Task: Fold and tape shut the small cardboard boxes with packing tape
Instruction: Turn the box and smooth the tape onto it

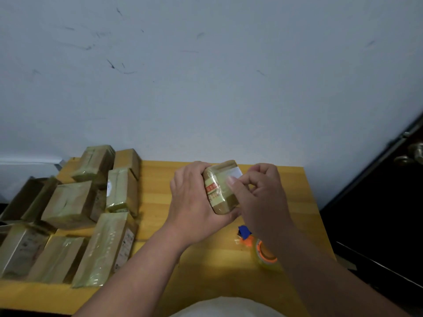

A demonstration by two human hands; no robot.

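Clasping the small cardboard box (220, 187) from its left side, the left hand (194, 202) grip wraps it above the surface (160, 179), long axis running away from the person, while the right hand (258, 191), fingers curled, pinches at its right face.

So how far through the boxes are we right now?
A pile of taped boxes sits on the table's left side, so those look done. In hand: the left hand grips one small box while the right hand works tape on its top. The tape roll lies nearby. No untaped boxes are visible.
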